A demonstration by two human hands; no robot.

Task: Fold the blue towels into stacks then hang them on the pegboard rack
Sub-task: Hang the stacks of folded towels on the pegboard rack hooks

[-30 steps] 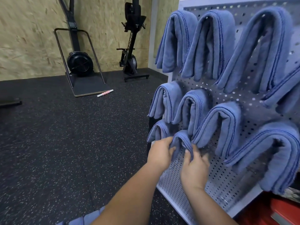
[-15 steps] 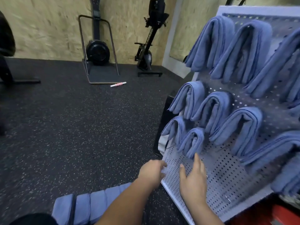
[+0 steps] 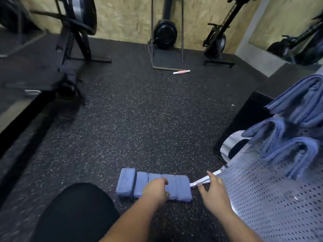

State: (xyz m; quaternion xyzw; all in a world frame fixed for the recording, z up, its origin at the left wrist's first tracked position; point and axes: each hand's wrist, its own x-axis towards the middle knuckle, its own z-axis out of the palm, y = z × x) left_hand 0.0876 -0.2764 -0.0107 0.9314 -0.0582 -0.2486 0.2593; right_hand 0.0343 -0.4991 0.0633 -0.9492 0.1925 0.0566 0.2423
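Our left hand lay on the towels on the floor, palm down, fingers bent over the top of the middle ones and the thumb against their near edge. We could not tell whether it had a grip on one or merely rested there. Our right hand was released, its fingers spread and loose, holding nothing. It hovered just right of the towels, at the white lower rim of the pegboard, and we could not tell whether the fingertips touched that rim.

From the head view, the towels were five folded blue bundles lying flat in a row, side by side. The four on the right were pressed together and the leftmost stood a little apart. The row's right end was just beside the pegboard's corner. The pegboard leaned at the right of the frame, and the hung towels were draped over it in folded arches, one above another, blurred.

Our knee, in black, filled the lower left. Farther off, a pink and white stick lay on the floor near dark exercise machines, which stood along a chipboard wall.
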